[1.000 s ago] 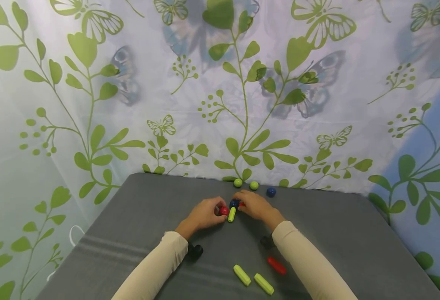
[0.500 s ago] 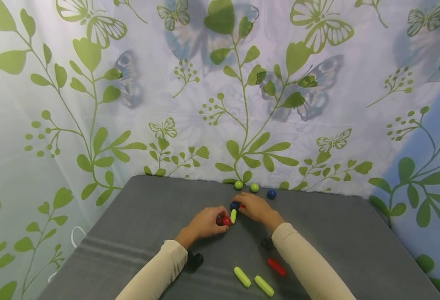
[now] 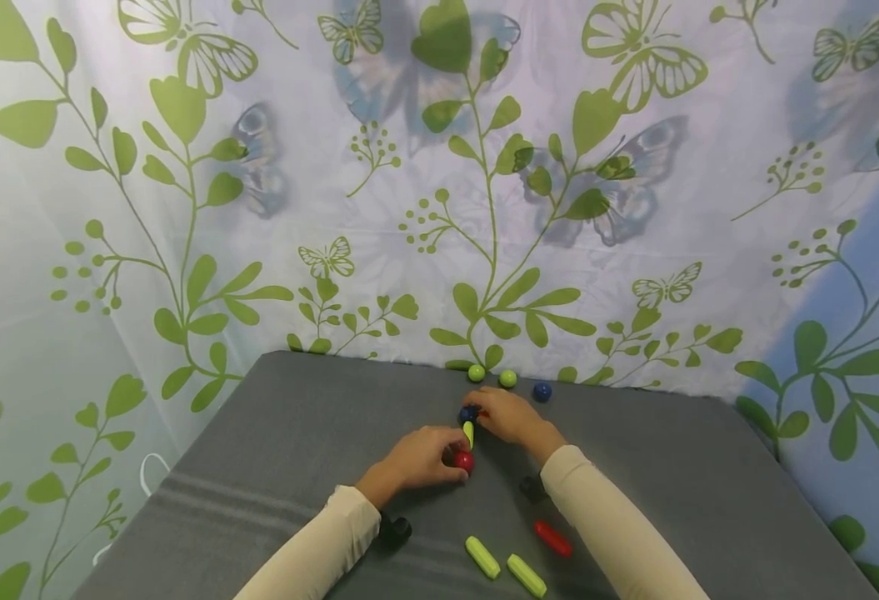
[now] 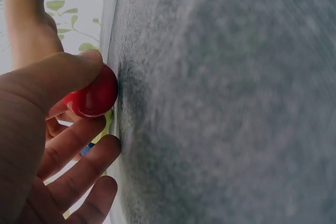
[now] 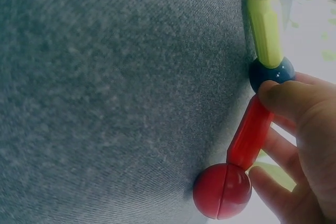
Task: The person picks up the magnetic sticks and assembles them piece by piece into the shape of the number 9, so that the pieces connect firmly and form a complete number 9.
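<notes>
My left hand (image 3: 422, 458) pinches a red ball (image 4: 97, 94) between thumb and forefinger, just above the grey cloth; the other fingers are spread. To its right, my right hand (image 3: 510, 414) holds a joined piece, its thumb on a blue ball (image 5: 271, 75) where a red rod (image 5: 250, 134) meets it. A yellow-green rod (image 5: 266, 29) sticks out of the blue ball toward the left hand, its far end free. At the red rod's other end sits a second red ball (image 5: 222, 191), which my right hand hides in the head view.
Two green balls (image 3: 476, 372) and another blue ball (image 3: 542, 391) lie along the table's back edge, by the patterned curtain (image 3: 379, 208). Nearer me are a loose red rod (image 3: 553, 538) and two yellow-green rods (image 3: 482, 557). Dark objects (image 3: 396, 530) show beneath both forearms.
My left hand has moved toward me and slightly right with the red ball, from beside the yellow-green rod to near its free end. The right hand stays almost still on the joined piece.
</notes>
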Demonstrator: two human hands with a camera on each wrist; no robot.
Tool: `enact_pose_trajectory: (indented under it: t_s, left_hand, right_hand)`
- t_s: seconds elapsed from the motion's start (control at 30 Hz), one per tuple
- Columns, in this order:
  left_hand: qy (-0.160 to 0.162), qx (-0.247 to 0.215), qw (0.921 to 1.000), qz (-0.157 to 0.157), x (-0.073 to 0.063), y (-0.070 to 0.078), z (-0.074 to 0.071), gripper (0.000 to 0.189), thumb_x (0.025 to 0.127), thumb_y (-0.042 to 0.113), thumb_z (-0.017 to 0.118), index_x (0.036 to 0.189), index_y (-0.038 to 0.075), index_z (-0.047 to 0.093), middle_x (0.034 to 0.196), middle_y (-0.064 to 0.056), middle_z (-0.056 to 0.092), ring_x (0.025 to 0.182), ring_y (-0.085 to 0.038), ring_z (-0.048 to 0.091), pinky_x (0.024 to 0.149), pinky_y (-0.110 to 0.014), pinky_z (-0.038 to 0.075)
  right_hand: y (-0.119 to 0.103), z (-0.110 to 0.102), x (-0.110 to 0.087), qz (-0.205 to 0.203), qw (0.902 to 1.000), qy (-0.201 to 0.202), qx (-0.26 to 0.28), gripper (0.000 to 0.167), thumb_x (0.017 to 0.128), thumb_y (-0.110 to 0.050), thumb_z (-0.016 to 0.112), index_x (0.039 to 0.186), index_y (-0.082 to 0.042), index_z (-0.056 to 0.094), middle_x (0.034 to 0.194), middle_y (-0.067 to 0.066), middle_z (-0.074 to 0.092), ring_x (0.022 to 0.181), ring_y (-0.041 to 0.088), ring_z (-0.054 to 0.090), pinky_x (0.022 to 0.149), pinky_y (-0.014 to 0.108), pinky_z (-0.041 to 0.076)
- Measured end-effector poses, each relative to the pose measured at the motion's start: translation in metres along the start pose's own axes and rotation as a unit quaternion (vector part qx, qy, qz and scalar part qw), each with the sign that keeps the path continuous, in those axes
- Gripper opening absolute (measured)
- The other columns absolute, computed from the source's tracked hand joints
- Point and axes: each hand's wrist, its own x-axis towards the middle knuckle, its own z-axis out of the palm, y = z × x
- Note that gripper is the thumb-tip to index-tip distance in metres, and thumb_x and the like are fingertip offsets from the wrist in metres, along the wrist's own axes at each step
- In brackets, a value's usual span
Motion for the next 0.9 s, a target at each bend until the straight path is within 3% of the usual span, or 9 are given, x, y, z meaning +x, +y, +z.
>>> enact_pose_trajectory:
  t_s: [0.27,0.9]
  left_hand:
    - [0.015,0.005,0.9998,0.016,0.002,-0.0028,0.0039,0.032,0.083,0.026,0.086,0.107,0.019,0.067,0.097,0.009,0.064,0.087,-0.003,0.061,0.077,-0.024,0.05]
    - [0.022,0.005,0.9997,-0.001,0.008,-0.0037,0.008,0.031,0.084,0.027,0.085,0.108,0.02,0.066,0.099,0.008,0.063,0.089,-0.005,0.06,0.079,-0.026,0.05]
  right_hand:
    - [0.0002,-0.0001,-0.0004,-0.017,0.9999,0.002,0.001,0.031,0.09,-0.001,0.072,0.12,-0.011,0.067,0.106,0.007,0.064,0.092,0.023,0.063,0.08,0.045,0.053]
    - [0.0025,-0.0004,0.0025,-0.015,0.9998,-0.01,0.002,0.032,0.091,0.001,0.07,0.121,-0.01,0.068,0.107,0.007,0.066,0.092,0.024,0.064,0.081,0.045,0.053]
